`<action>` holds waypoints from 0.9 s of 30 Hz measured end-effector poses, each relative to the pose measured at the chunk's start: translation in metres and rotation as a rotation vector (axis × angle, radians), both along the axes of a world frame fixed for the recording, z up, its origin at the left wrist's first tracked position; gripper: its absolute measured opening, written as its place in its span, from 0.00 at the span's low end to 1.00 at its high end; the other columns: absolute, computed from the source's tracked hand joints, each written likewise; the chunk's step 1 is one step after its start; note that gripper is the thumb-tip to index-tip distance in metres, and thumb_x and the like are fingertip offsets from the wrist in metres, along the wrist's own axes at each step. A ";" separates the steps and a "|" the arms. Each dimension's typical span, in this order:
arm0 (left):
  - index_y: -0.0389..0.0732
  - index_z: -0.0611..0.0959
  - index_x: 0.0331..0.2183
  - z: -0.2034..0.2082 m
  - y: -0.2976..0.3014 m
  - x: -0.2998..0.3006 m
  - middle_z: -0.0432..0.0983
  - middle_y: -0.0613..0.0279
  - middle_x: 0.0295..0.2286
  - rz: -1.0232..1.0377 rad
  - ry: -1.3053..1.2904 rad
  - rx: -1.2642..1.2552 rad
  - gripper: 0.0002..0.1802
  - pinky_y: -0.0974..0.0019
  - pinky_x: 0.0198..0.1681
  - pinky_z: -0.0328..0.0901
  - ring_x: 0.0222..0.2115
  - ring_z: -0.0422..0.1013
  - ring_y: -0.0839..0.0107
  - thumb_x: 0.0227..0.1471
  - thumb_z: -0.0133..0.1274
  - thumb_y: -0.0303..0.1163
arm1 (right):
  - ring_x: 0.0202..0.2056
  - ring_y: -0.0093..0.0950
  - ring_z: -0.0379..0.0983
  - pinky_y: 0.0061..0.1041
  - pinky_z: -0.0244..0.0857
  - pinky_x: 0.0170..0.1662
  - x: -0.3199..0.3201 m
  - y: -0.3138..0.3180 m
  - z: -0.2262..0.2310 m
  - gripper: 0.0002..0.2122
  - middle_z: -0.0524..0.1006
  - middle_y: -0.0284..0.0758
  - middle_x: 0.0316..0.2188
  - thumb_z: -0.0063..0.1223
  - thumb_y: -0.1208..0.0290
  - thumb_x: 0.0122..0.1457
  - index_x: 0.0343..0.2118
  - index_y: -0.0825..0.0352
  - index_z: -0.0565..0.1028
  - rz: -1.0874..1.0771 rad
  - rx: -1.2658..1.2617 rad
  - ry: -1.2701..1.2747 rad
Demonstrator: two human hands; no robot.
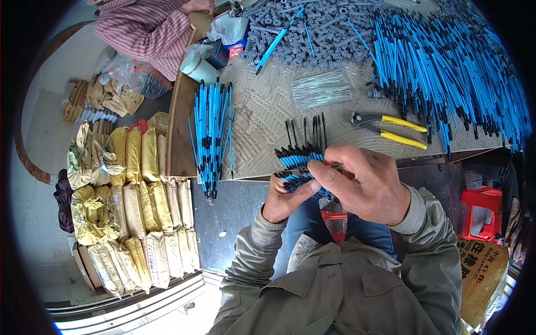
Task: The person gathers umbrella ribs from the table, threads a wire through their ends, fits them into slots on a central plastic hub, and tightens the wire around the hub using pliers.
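Observation:
In front of my body, my left hand (283, 200) is wrapped round a bundle of thin blue rods with black ends (299, 161). Some longer black tips stick up beyond the bundle. My right hand (371, 187) has its thumb and forefinger pinched together against the bundle's side; a thin strand seems to run across the rods there, but what the fingers grip is mostly hidden. Beyond my right hand, yellow-handled pliers (391, 127) lie on the table. Farther back lies a flat bunch of thin silvery wires (322, 89).
A large heap of blue rods (446, 72) covers the table's right. Grey plastic fittings (312, 36) are piled at the back. Another rod bundle (212, 137) lies at the left edge, near a pale cup (199, 68). Packed sacks (134, 206) stand left; a person's sleeve (148, 33) shows beyond.

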State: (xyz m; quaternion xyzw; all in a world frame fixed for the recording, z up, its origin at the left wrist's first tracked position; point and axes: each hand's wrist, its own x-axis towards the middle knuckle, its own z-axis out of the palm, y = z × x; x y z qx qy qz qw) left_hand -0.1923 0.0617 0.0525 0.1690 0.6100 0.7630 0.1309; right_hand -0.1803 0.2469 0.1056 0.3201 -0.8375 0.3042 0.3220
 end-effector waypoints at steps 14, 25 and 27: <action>0.35 0.78 0.37 -0.001 -0.002 0.001 0.76 0.67 0.32 0.001 -0.025 -0.059 0.13 0.74 0.37 0.65 0.33 0.68 0.81 0.45 0.58 0.22 | 0.18 0.19 0.66 0.19 0.62 0.19 -0.004 -0.001 -0.005 0.14 0.65 0.32 0.27 0.57 0.82 0.38 0.33 0.65 0.76 0.098 -0.113 -0.113; 0.35 0.80 0.34 -0.008 -0.012 0.000 0.76 0.68 0.28 -0.069 -0.075 -0.085 0.11 0.75 0.34 0.65 0.29 0.68 0.83 0.44 0.60 0.23 | 0.20 0.20 0.68 0.19 0.63 0.21 -0.007 0.004 -0.001 0.13 0.66 0.32 0.27 0.56 0.83 0.40 0.32 0.65 0.75 0.163 -0.063 -0.163; 0.35 0.80 0.33 -0.010 -0.013 0.000 0.76 0.67 0.28 -0.065 -0.059 -0.091 0.11 0.75 0.34 0.65 0.29 0.68 0.83 0.44 0.60 0.23 | 0.20 0.20 0.68 0.19 0.64 0.21 -0.007 0.002 -0.003 0.13 0.66 0.32 0.28 0.56 0.83 0.40 0.33 0.65 0.74 0.164 -0.088 -0.154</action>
